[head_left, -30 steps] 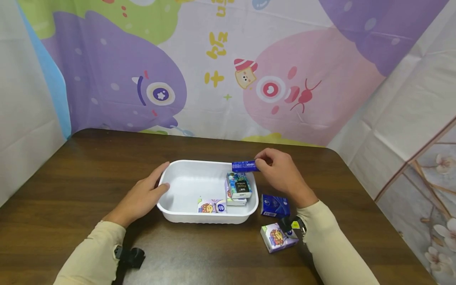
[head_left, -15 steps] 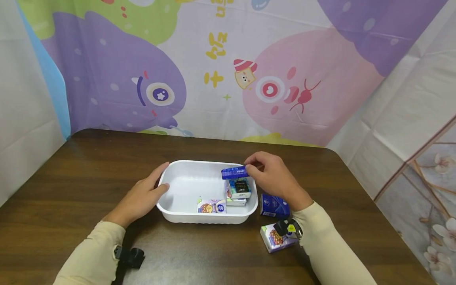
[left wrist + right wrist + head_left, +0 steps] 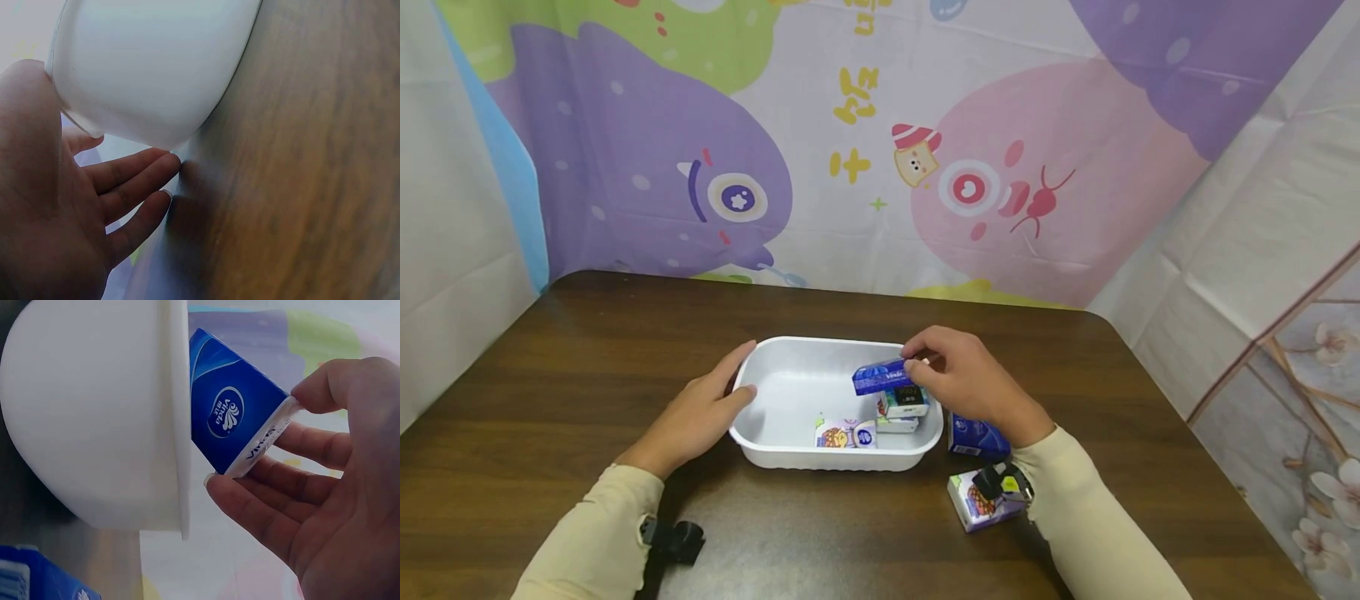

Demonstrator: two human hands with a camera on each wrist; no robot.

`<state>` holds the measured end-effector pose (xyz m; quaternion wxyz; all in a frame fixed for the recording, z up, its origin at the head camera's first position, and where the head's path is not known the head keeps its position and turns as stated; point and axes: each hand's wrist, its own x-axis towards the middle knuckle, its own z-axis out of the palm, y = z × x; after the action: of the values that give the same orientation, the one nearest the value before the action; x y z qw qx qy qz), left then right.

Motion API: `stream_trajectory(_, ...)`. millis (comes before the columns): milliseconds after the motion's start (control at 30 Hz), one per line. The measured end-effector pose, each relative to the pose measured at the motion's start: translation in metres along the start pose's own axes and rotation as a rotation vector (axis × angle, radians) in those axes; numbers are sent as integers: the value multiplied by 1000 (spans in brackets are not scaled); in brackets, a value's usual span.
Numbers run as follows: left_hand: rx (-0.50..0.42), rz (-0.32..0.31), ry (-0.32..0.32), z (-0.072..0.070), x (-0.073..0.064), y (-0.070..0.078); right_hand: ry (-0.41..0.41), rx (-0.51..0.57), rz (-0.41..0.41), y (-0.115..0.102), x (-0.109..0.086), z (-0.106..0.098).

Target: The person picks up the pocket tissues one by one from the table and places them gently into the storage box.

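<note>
In the head view my right hand (image 3: 973, 375) pinches one end of a blue tissue pack (image 3: 880, 377) between thumb and fingers. The pack is tilted over the right part of a white plastic tub (image 3: 831, 458); its "Vinda" print shows in the right wrist view. Beneath it, inside the tub, a dark-labelled tissue pack (image 3: 904, 402) lies on a purple-and-white one (image 3: 897, 425), both partly covered. Another purple-and-white pack (image 3: 846, 434) lies by the tub's front wall. My left hand (image 3: 696, 417) holds the tub's left end, thumb over the rim (image 3: 55, 75) and fingers outside.
Right of the tub, a second blue tissue pack (image 3: 976, 437) lies on the brown wooden table (image 3: 805, 533). Nearer me is a purple-and-white pack (image 3: 973, 502), partly hidden by the right wrist camera (image 3: 988, 482). A printed cloth (image 3: 850, 225) hangs behind the table.
My right hand has carried the blue tissue pack leftward and nearer me, from the tub's back right corner to over the packs inside, tilting it. My left hand and the tub stay put.
</note>
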<state>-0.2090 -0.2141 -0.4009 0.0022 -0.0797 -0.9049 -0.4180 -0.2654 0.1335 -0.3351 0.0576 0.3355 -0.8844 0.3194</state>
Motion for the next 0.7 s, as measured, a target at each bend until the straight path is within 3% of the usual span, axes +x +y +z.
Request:
stream_trajectory(333, 3, 6, 3, 0, 0, 0, -88, 34, -74, -8, 1, 17)
stream_trajectory(700, -4, 7, 1, -1, 0, 1, -123, 39, -135, -17, 1, 25)
